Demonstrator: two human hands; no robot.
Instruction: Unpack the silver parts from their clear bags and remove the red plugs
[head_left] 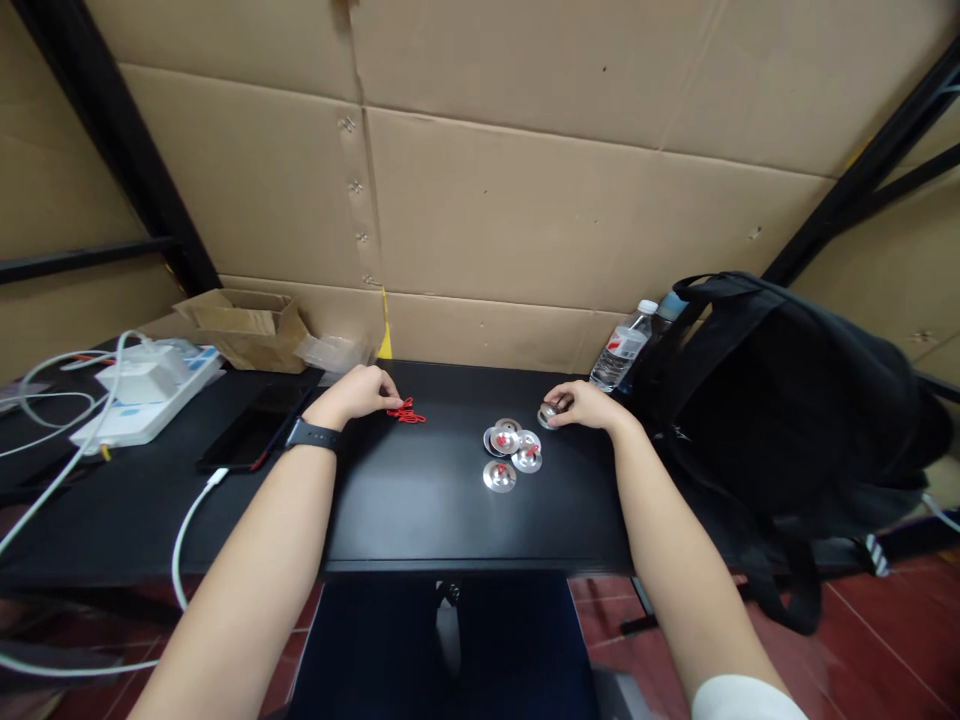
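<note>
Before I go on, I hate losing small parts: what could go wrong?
Some discs overlap, so a nudge could scatter them. The red cords lie bunched at the left hand and might tangle. The cable hangs from the phone beside the left arm; a snag could drag the phone.

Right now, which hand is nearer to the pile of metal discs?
Right. The right hand is just right of the pile of metal discs, holding a separate disc; the left hand is farther to the left, at the red cords.
</note>
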